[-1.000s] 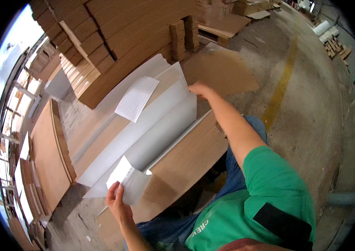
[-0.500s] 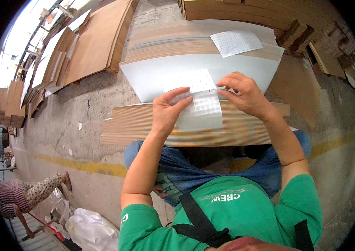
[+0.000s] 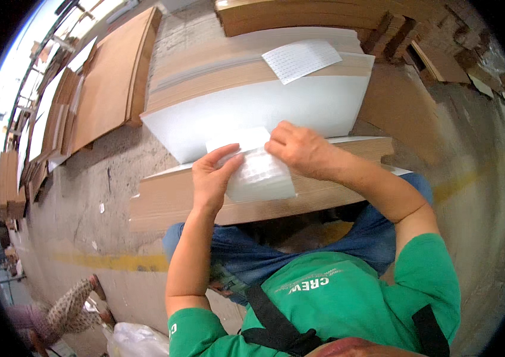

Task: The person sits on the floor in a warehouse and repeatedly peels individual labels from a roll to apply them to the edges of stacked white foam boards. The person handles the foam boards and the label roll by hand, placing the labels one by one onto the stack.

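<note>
My left hand [image 3: 212, 177] and my right hand [image 3: 297, 149] both grip a small white sheet of stickers [image 3: 258, 172] over the stack of cardboard sheets [image 3: 175, 196] on my lap. The left thumb and fingers pinch its left edge; the right fingers press its upper right part. Just beyond lies a large white board [image 3: 264, 107] bent upward on a second cardboard stack. Another small white sheet with a grid of dots [image 3: 301, 59] rests on that far stack.
Brown cardboard sheets [image 3: 112, 83] lie in piles on the concrete floor at the left and along the top. A yellow line [image 3: 109, 260] runs across the floor. Another person's leg [image 3: 62, 309] and a white plastic bag [image 3: 136, 340] are at the lower left.
A second ago my arms were spread, right hand on the big white board, left holding the small sheet. Since then both hands have come together on the sticker sheet, which has barely shifted lately.
</note>
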The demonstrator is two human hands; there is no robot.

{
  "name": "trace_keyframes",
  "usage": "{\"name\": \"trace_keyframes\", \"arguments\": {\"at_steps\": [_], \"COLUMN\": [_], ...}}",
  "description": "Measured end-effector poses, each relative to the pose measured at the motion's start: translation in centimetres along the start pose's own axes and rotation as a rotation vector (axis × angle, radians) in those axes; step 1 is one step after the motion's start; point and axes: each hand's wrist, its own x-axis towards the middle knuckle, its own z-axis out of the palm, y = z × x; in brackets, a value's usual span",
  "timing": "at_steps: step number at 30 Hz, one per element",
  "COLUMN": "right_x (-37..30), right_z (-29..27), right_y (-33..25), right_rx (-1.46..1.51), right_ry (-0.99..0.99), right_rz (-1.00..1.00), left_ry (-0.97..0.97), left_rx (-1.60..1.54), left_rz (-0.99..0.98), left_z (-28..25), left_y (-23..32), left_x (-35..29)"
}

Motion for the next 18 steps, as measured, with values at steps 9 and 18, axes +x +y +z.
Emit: {"name": "trace_keyframes", "arguments": {"at_steps": [9,18], "right_x": [-8.5,-13.6], "right_z": [3.3,10.0], "right_y": [19.2,27.9], "right_rx": [1.482,0.209], "right_ry": [0.461,0.530], "right_rz": [1.062,1.165], "left_ry": [-0.016,0.009], "left_rx": [-0.069,-0.010], "left_rz": [-0.103,-0.145], "left_z": [-0.3,-0.2], "left_y": [-0.9,-1.2], "left_x": [1.9,2.5]}}
